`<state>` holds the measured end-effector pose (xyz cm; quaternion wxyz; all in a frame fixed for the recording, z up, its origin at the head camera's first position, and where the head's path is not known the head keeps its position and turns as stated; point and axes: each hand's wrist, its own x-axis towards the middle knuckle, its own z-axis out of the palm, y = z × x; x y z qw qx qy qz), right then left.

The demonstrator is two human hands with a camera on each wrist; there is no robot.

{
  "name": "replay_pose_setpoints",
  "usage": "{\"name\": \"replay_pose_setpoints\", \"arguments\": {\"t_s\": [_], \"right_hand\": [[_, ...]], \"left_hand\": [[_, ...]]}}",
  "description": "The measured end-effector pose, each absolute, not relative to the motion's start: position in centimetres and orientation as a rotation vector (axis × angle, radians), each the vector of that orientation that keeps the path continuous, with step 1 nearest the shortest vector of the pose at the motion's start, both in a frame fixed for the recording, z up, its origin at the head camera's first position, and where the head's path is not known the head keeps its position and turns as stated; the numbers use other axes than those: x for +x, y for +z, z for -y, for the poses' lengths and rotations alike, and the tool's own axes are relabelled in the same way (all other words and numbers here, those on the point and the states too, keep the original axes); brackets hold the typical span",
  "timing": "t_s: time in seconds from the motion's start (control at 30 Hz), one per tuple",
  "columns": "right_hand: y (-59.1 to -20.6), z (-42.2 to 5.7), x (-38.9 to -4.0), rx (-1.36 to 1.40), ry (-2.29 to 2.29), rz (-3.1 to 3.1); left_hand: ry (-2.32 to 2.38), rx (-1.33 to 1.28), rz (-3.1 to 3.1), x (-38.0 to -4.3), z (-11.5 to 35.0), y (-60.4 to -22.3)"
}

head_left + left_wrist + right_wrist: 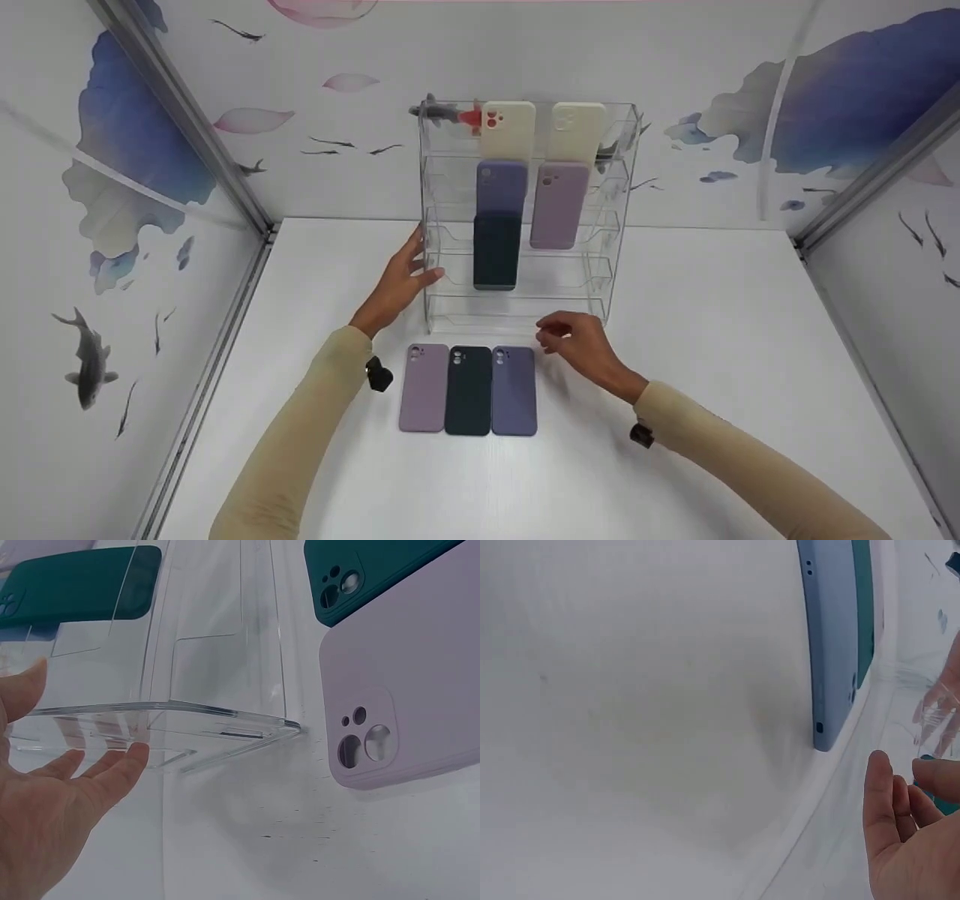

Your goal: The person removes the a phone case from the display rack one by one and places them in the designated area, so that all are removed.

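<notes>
A clear acrylic display rack stands upright on the white table. My left hand holds its left side, thumb over the front edge and fingers along the outer side panel. Near the rack's lower right front, my right hand hovers with bent fingers and nothing between them. In the rack are two cream phone cases, a blue-purple phone case, a lilac phone case and a dark green phone case. Before it lie a lilac case, a dark green case and a blue-purple case, side by side.
White panels painted with fish and petals enclose the back and both sides, with metal strips at the corners. Each wrist has a small black camera strapped under it. The white table extends to both sides of the rack.
</notes>
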<state>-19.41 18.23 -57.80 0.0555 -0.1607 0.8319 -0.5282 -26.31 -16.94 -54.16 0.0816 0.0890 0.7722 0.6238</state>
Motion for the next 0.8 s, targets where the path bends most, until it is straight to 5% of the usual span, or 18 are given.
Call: {"name": "replay_pose_setpoints", "arguments": {"t_s": [0.8], "right_hand": [[-50.7, -20.1, -23.1, -0.585, -1.598, -2.650]], "left_hand": [[1.882, 0.260, -2.301, -26.5, 16.9, -54.5]]}}
